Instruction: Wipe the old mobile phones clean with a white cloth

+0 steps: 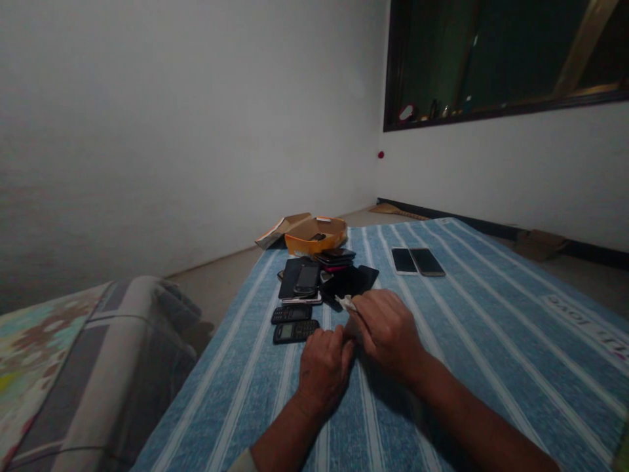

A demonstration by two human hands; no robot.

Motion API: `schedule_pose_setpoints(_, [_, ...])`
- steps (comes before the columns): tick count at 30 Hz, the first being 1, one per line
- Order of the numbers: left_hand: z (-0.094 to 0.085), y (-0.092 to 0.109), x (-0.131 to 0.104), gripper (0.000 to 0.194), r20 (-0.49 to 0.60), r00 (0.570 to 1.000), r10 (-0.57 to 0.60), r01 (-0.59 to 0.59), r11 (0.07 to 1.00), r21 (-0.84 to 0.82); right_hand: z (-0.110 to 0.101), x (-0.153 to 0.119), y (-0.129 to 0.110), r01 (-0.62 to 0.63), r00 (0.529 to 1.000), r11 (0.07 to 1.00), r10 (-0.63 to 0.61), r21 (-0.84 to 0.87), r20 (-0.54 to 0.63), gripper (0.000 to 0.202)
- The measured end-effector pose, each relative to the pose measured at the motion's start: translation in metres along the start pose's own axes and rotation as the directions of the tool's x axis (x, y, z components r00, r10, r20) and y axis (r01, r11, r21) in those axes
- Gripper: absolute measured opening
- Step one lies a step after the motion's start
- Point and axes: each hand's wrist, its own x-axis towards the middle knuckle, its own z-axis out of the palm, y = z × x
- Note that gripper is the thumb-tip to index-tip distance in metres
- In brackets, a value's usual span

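Close together over the striped blue cloth (255, 406), both my hands have their fingers closed. My right hand (388, 328) pinches a small whitish piece (346, 303), perhaps cloth or paper. My left hand (325, 366) touches it from the left, its fingers curled around something I cannot make out. Just left of my hands lie two keypad phones (289, 332), one behind the other. Beyond them are a dark smartphone (307, 279) on a black flat item (289, 275), a black pouch-like item (351, 280) and a stack of phones (337, 255).
An open orange box (314, 246) with a phone inside stands at the far end. Two smartphones (417, 261) lie side by side at the right. A cloth-covered surface (113, 354) is at the left, with a gap between.
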Motion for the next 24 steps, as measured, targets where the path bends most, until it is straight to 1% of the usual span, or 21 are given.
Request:
schedule_pose_setpoints(3, [-0.004, 0.001, 0.004, 0.026, -0.043, 0.999, 0.007, -0.007, 1.000, 0.006, 0.001, 0.002, -0.003, -0.015, 1.000, 0.998, 0.015, 0.056, -0.003, 0.027])
schedule_pose_setpoints(6, [-0.009, 0.002, 0.008, 0.025, -0.062, 0.998, 0.003, -0.004, 1.000, -0.014, 0.003, 0.004, -0.005, -0.059, 0.998, 0.987, 0.063, 0.150, -0.020, 0.027])
schedule_pose_setpoints(10, [-0.012, 0.000, 0.010, 0.024, -0.091, 0.996, 0.005, -0.012, 0.996, -0.084, 0.005, 0.004, -0.008, -0.085, 0.993, 0.967, 0.103, 0.241, -0.064, 0.026])
schedule_pose_setpoints(14, [-0.011, -0.001, 0.009, 0.027, -0.082, 0.996, -0.032, 0.017, 0.984, -0.176, 0.005, 0.004, -0.007, -0.061, 0.992, 0.953, 0.092, 0.296, -0.091, 0.024])
schedule_pose_setpoints(18, [-0.009, -0.002, 0.009, 0.031, -0.044, 0.997, -0.070, 0.060, 0.976, -0.209, 0.004, 0.005, 0.000, -0.031, 0.992, 0.949, 0.068, 0.313, -0.108, 0.023])
schedule_pose_setpoints(21, [-0.007, -0.003, 0.009, 0.033, -0.048, 0.996, -0.079, 0.067, 0.973, -0.219, 0.005, 0.004, 0.004, -0.095, 0.985, 0.955, 0.132, 0.281, -0.115, 0.020])
schedule_pose_setpoints(24, [-0.005, -0.005, 0.008, 0.036, -0.071, 0.994, -0.079, 0.061, 0.973, -0.223, 0.007, 0.002, 0.004, -0.161, 0.975, 0.933, 0.201, 0.322, -0.094, 0.019])
